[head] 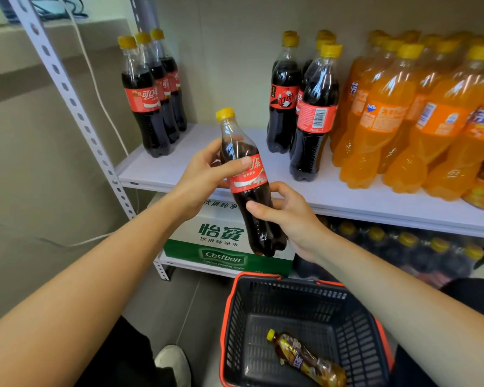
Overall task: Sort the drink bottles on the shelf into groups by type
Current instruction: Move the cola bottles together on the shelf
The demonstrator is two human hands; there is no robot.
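Sitting nearest, by the person's feet: one dark plastic basket (229, 317) with an orange rim, on the floor. One small tea-coloured bottle (308, 358) with a yellow cap is lying on its side inside it. One white shoe (173, 361) is showing just left of the basket.

Next out: the left hand (204, 177) is gripping the upper half of one cola bottle (249, 177), thumb lying across the red label, fingers wrapping behind. The right hand (294, 216) is gripping the lower half of the same bottle, thumb pressing the front, fingers curling round the back. The bottle is hanging between the two hands, tilting with its yellow cap up to the left and its base down to the right. It is touching nothing but the hands, and is being held in front of the white shelf (375, 202), at its front edge and higher than the basket.

Behind it, on the lower tier: one white-and-green water carton (221, 238), and to its right a wrapped pack (403, 247) of dark bottles with yellow caps.

Farthest, standing on the shelf: a left cola row (151, 107) of three bottles at the left end; a gap; a middle cola cluster (310, 107); a block of orange soda bottles (417, 121) just beside that cluster, filling the right end.
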